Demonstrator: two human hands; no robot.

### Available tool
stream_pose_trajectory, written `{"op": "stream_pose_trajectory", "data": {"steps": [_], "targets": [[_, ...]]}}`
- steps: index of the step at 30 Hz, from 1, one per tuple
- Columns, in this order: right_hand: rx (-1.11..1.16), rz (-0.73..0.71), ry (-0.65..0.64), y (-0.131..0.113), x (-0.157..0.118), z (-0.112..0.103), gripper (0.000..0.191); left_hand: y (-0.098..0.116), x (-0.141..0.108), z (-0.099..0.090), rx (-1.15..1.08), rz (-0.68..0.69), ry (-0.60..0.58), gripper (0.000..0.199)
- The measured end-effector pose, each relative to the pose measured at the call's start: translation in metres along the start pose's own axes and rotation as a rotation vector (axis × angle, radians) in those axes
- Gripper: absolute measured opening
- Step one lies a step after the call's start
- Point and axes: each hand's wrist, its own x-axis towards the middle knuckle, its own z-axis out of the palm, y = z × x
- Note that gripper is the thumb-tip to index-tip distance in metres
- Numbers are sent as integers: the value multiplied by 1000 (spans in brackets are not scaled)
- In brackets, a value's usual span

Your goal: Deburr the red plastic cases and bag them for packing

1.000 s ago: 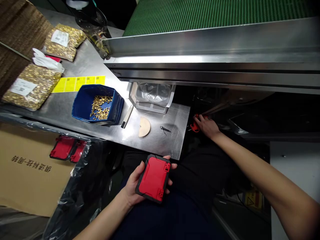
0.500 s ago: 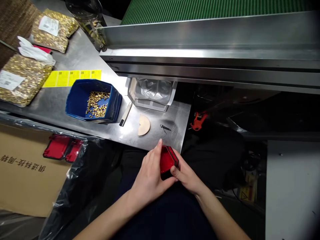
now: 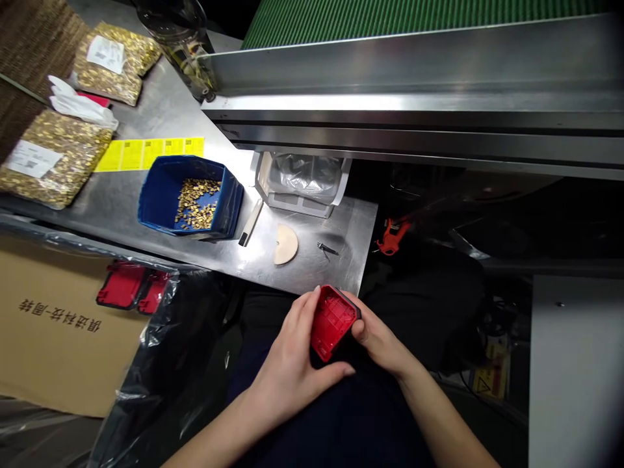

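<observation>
A red plastic casing (image 3: 334,320) with a black outer edge is held above my lap, its ribbed hollow inside facing up. My right hand (image 3: 377,335) grips it from the right, thumb at the near right rim and the other fingers hidden underneath. Along its left side lie the fingers of my left hand (image 3: 292,351), supporting it, while the left thumb stands away from the near edge. Beyond the hands, on the metal table, are a tan half-round disc (image 3: 286,244) and a small nail clipper (image 3: 327,249).
A blue bin (image 3: 156,195) holds small brass parts, with a utility knife (image 3: 250,223) beside it. A grey bin (image 3: 307,208) contains clear plastic. Bags of brass pieces (image 3: 63,140) lie left. More red casings (image 3: 121,286) rest on a cardboard box (image 3: 58,364). A metal conveyor frame (image 3: 390,78) crosses the back.
The red casing has tilted so more of its inside shows. My left thumb has moved off its near edge, away from the right thumb. The whole view has shifted slightly.
</observation>
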Motion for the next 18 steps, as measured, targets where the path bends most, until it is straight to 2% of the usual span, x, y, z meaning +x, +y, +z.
{"op": "stream_pose_trajectory", "data": {"steps": [2,4,6,8,11,14,16,18], "targets": [[-276,39,25,-12,-5,0,84,-7,13,10,-114,-57,28,94],[-449,135,99,-20,-13,1,80,-13,26,15,-412,-167,-55,82],[-451,214,200,-20,-18,5,77,-15,35,14,-712,-246,-221,75],[-324,240,275,-13,-21,8,78,-12,40,10,-785,-254,-312,71],[-130,221,328,0,-17,10,74,0,41,-1,-456,-182,-281,62],[-132,188,357,1,-9,10,74,9,44,-15,-210,-111,-296,46],[-298,208,425,-5,0,12,75,9,54,-25,-106,-66,-240,42],[-633,246,537,-13,14,16,78,5,74,-36,79,-12,-72,37]]}}
